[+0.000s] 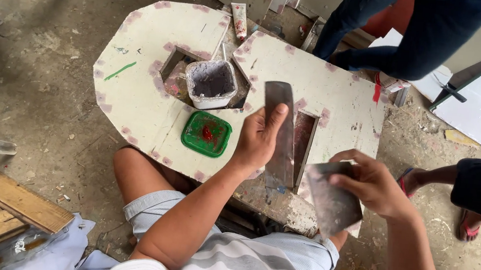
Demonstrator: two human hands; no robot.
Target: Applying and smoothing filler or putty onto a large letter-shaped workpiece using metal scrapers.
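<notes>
So the left hand (259,140) is gripping a long metal scraper blade (281,134), thumb along its face, holding it upright over the middle of the cream-coloured cut board (138,88). The right hand (373,185) is closed on a 2nd, wider scraper (332,199), down near the board's lower right edge, tilted, just beside the first one but not touching as far as I can see.

The board has 2 rectangular cut-outs, pinkish filler patches dotted along its edges and a green smear on the left. A square white tub (211,83) of grey putty sits in the left cut-out, and a green lid (206,134) with a red blob lies just below it. A tube (239,20) lies at the top edge. Most open room is on the board's left half.

It's all resting low on a dusty concrete floor (40,60), wood planks (0,211) bottom left, another person's legs (412,34) top right, a sandalled foot (468,227) at right.
</notes>
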